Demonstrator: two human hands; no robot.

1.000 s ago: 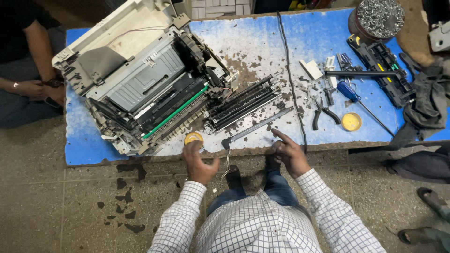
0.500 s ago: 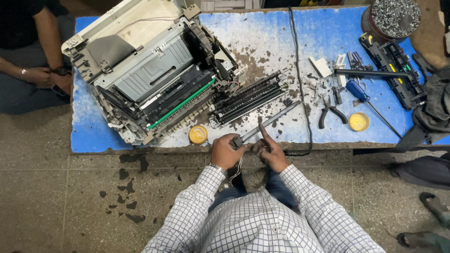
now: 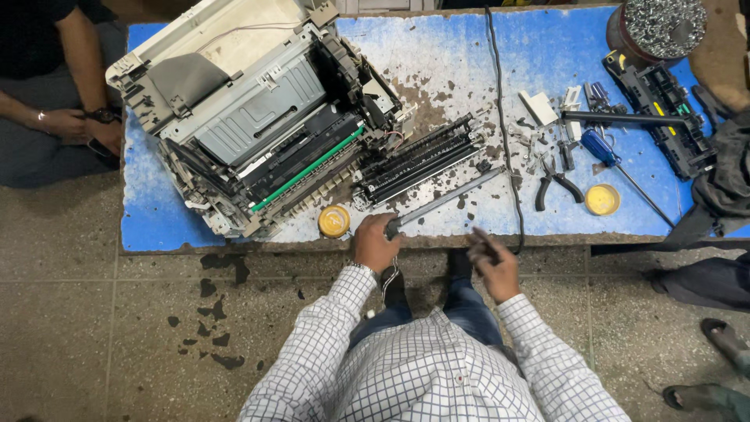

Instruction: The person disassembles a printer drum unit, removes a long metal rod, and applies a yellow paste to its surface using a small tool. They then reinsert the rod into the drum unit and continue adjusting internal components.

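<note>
The left hand (image 3: 375, 244) is closed around the near end of a long grey roller (image 3: 444, 201), which lies on the blue table (image 3: 156, 223) slanting toward two o'clock. The right hand (image 3: 494, 264), at three o'clock from it, is blurred off the table edge; I cannot tell its grip. A small yellow tin (image 3: 333, 221) sits at ten o'clock of the left hand.

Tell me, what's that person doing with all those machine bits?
A person in a checked shirt sits at a worn blue table beside an opened-up printer. The left hand holds one end of a long grey rod lying on the table. The right hand, blurred, is just off the table edge. Pliers, screwdrivers and small parts lie at the right.
</note>
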